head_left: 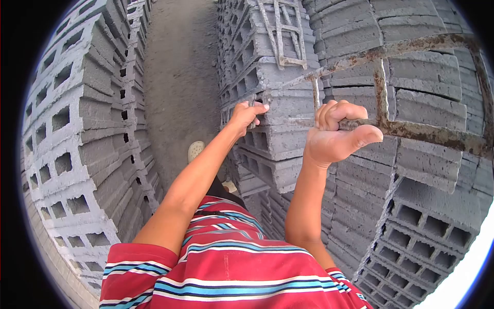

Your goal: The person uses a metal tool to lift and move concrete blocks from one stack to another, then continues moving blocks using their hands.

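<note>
Our left hand (pixel 246 116) curls its fingers over the edge of a concrete block (pixel 288 110) in the grey stack. Our right hand (pixel 334 136) has its fingers closed tight around the rusty metal frame (pixel 427 133), just beside the neighbouring blocks.

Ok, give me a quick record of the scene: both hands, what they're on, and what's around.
left hand: fingers curled over a corner of the block stack
right hand: closed round the lower bar of the rusty metal frame
frame position: against the grey blocks on the right
ground: dirt aisle between stacks, with a pale sandal showing
other: second frame on the stack farther along; hollow blocks stacked on the left
clothing: red striped shirt
</note>
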The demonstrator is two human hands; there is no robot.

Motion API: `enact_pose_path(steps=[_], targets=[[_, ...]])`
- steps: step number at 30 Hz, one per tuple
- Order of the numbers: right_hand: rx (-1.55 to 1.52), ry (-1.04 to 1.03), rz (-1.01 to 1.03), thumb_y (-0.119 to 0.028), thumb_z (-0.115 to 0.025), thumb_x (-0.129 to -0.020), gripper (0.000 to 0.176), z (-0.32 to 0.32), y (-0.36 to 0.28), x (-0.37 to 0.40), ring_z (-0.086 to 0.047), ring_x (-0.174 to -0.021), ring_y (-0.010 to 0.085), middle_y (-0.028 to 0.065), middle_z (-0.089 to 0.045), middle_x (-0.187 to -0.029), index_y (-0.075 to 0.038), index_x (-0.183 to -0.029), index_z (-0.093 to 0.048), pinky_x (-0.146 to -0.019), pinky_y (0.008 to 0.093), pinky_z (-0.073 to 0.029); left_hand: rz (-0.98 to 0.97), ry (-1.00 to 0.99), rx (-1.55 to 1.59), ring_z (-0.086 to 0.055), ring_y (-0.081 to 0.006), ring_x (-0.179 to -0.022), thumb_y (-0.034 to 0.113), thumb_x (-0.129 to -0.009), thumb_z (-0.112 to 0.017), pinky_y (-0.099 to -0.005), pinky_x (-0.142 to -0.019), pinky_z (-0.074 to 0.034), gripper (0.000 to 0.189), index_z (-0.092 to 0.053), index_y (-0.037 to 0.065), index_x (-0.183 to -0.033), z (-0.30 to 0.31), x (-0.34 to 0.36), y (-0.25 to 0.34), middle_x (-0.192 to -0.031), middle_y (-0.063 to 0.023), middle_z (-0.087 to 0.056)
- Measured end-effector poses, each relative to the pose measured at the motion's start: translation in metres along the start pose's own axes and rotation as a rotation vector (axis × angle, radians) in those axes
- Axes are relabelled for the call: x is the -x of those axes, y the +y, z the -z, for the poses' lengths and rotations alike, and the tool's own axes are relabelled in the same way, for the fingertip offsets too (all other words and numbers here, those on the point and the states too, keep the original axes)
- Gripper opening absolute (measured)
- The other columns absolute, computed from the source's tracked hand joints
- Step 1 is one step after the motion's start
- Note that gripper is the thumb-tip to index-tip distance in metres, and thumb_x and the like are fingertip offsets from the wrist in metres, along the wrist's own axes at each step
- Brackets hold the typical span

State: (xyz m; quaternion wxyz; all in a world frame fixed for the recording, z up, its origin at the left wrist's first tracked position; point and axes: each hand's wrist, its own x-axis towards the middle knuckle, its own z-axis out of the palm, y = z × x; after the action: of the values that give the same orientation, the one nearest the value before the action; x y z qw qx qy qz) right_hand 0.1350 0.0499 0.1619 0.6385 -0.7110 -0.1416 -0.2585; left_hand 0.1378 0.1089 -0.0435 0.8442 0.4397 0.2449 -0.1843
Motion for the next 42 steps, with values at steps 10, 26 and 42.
enact_pose_path(steps=[10, 26, 42], targets=[[-0.138, 0.096, -0.195, -0.065, -0.023, -0.086, 0.065, -0.006, 0.014, 0.003, -0.023, -0.039, 0.0087, 0.001, -0.031, -0.05, -0.005, -0.067, -0.04, -0.039, 0.0225, -0.018, -0.057, -0.054, -0.072, -0.043, -0.0079, -0.047, 0.02, -0.072, -0.067, -0.022, -0.045, -0.035, 0.019, -0.059, 0.004, -0.076, 0.039, -0.003, -0.002, -0.07, -0.003, -0.06], [-0.119, 0.05, -0.127, -0.063, -0.039, -0.083, 0.066, 0.1, -0.053, 0.002, -0.025, -0.041, 0.0075, -0.001, -0.028, -0.049, 0.0, -0.065, -0.043, -0.04, 0.0231, -0.015, -0.152, 0.173, -0.349, -0.043, -0.0071, -0.045, 0.014, -0.075, -0.064, -0.0239, -0.047, -0.039, 0.017, -0.048, 0.01, -0.07, 0.077, 0.06, 0.159, -0.056, 0.0023, -0.047], [0.028, 0.108, -0.017, -0.06, -0.034, -0.086, 0.06, 0.136, -0.091, 0.025, -0.021, -0.041, 0.0062, -0.0028, -0.026, -0.049, -0.004, -0.065, -0.04, -0.038, 0.0228, -0.014, -1.009, -0.15, -1.995, -0.062, -0.0349, -0.079, 0.025, -0.071, -0.061, -0.0432, -0.071, -0.05, 0.026, -0.061, 0.0, -0.08, -0.123, -0.031, 0.236, -0.079, -0.021, -0.063]])
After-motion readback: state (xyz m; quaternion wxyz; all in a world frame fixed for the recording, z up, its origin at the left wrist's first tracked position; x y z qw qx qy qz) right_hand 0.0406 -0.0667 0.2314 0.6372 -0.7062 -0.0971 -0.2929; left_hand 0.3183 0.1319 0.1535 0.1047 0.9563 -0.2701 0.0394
